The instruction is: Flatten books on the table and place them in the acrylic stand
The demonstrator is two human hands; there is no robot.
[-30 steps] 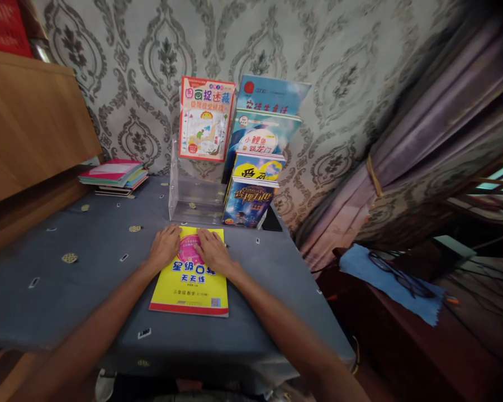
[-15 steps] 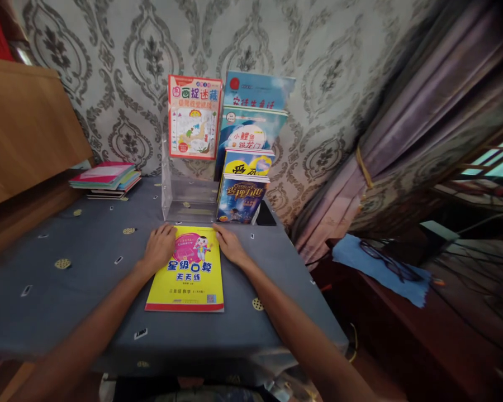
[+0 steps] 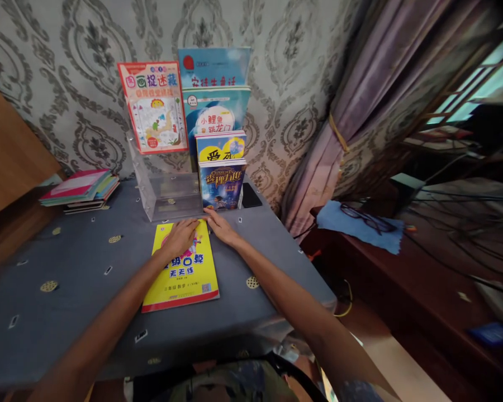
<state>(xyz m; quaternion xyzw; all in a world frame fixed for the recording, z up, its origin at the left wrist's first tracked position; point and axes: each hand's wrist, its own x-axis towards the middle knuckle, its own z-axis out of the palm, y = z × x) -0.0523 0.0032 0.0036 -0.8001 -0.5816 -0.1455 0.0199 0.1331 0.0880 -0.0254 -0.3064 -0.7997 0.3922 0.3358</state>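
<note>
A yellow workbook (image 3: 184,276) lies flat on the grey tablecloth (image 3: 79,268). My left hand (image 3: 179,235) rests palm down on its upper half, fingers spread flat. My right hand (image 3: 220,226) lies open at the book's top right corner, fingertips pointing at the foot of the clear acrylic display stand (image 3: 167,192). The stand's right column holds several books, the lowest a dark blue one (image 3: 223,184). Its left column holds a red and white picture book (image 3: 155,109) at the top, with bare tiers below.
A stack of thin books (image 3: 81,190) lies at the table's back left, beside a wooden headboard (image 3: 4,156). A black phone (image 3: 250,195) lies behind the stand. To the right hang purple curtains (image 3: 360,84), and a blue cloth with glasses (image 3: 360,223) lies on a dark wooden surface.
My left hand slid to the middle of the book's top; my right hand moved off the cover to its top right corner. The view swung to the right.
</note>
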